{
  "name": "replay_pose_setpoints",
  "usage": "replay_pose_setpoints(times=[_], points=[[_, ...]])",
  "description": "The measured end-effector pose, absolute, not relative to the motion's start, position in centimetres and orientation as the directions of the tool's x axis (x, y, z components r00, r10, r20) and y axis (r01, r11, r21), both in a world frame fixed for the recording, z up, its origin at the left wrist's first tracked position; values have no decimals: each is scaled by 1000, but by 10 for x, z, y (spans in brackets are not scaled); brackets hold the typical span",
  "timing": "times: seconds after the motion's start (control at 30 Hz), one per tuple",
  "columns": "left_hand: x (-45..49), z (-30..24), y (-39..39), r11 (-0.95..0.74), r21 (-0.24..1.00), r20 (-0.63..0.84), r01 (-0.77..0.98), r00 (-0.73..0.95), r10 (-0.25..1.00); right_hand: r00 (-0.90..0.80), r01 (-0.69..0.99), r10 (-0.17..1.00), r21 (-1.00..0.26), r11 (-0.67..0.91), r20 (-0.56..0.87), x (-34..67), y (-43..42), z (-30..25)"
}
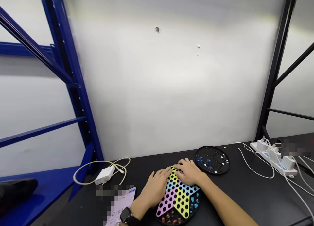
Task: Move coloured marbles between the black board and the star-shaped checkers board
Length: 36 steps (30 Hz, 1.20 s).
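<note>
A round black game board with a coloured star of peg holes (180,200) lies on the black table near the bottom of the head view. My left hand (155,186) rests flat on the board's left side, fingers stretched forward, a dark watch on its wrist. My right hand (188,172) lies over the board's far point, fingers spread and curved down onto it. Small coloured pieces sit in the rim pockets at the board's near edge. I see nothing gripped in either hand.
A second round black tray (213,159) with small blue and white pieces lies just right of my right hand. A white charger with a coiled cable (105,175) is at left, a power strip (274,157) with plugs at right, a phone (121,206) near my left wrist. Blue racking stands left.
</note>
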<state>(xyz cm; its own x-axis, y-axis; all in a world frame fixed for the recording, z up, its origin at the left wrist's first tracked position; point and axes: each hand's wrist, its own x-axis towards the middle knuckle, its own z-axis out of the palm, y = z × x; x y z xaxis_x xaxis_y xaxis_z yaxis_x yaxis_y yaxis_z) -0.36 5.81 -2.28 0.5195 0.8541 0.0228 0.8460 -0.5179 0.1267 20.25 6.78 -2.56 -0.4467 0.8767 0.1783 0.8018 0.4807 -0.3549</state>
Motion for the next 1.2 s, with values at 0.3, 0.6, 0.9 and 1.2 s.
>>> replay_pose_setpoints(times=[0.3,0.6,0.9,1.2], points=[[-3,-18,56,-522,150,28,840,524,851,-401,844,883,-277,460,246,194,81,-32],[-3,-24,59,-522,148,28,840,524,851,-423,861,890,-232,453,169,195,99,-38],[-4,-24,60,-529,155,45,834,529,847,-369,854,923,-354,382,107,202,107,-36],[-5,-23,59,-535,149,40,831,536,843,-344,868,929,-333,369,133,199,110,-36]])
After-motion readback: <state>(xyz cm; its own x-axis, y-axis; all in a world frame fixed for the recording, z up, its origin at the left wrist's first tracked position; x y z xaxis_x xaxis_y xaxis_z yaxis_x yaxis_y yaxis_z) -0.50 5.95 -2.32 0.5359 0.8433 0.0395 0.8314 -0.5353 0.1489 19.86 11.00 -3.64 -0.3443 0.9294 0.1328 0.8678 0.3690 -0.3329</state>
